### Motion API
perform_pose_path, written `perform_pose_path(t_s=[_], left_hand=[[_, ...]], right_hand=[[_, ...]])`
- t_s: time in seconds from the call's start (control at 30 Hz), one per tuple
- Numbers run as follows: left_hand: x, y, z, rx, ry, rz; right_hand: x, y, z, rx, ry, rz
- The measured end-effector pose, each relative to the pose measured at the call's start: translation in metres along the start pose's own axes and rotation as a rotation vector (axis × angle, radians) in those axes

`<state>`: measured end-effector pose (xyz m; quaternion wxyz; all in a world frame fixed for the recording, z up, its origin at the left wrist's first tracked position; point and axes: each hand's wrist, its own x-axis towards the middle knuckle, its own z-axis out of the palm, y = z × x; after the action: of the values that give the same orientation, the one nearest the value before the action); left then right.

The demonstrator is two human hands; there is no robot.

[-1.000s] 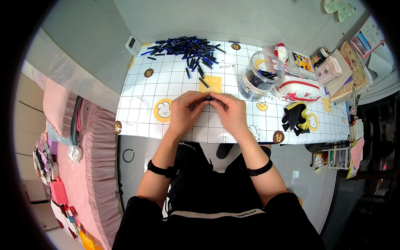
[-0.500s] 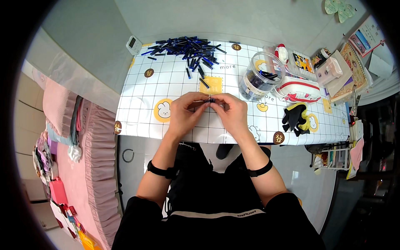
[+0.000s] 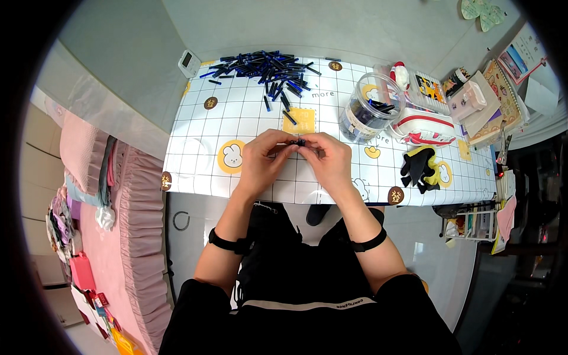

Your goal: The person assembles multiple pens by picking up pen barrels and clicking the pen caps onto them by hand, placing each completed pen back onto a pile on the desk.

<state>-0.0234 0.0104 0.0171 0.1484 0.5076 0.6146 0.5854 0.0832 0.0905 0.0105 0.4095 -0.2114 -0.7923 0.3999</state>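
Note:
Fingertips meeting above the near middle of the table, my left hand (image 3: 262, 158) and my right hand (image 3: 327, 161) pinch a small dark ink cartridge (image 3: 300, 142) between them. Most of it is hidden by the fingers. Beyond the hands, a loose cartridge (image 3: 289, 118) lies on the edge of a yellow printed square (image 3: 305, 120). Farther back is a heap of blue and black ink cartridges (image 3: 269, 66). To the right of my hands stands a clear plastic jar (image 3: 359, 125), with more cartridges inside.
A round clear lid (image 3: 193, 158) lies at the table's left. On the right are a white and red pencil case (image 3: 423, 128), black and yellow gloves (image 3: 420, 170) and a pink box (image 3: 467, 101). A small white timer (image 3: 189, 64) stands at the back left corner. A pink bed (image 3: 139, 236) is left of the table.
My fingertips have shifted slightly around the cartridge, and less of the pale bit above it shows. Both hands stay in place; the heap and jar look unchanged.

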Motion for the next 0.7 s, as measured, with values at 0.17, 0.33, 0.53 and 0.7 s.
perform_pose_path(t_s=[0.17,0.33,0.53,0.7], left_hand=[[0.0004,-0.0004,0.0009,-0.012,0.012,0.008],[-0.0004,-0.0010,0.0007,0.001,0.034,-0.025],[-0.0011,-0.0022,0.0006,0.050,0.049,-0.062],[0.0004,-0.0034,0.0009,-0.018,0.055,-0.077]], right_hand=[[0.0016,-0.0006,-0.0013,-0.004,-0.017,-0.054],[0.0012,-0.0018,-0.0018,-0.032,-0.028,-0.075],[0.0009,-0.0019,-0.0024,-0.029,-0.050,-0.041],[0.0006,-0.0015,-0.0021,-0.016,-0.033,-0.016]])
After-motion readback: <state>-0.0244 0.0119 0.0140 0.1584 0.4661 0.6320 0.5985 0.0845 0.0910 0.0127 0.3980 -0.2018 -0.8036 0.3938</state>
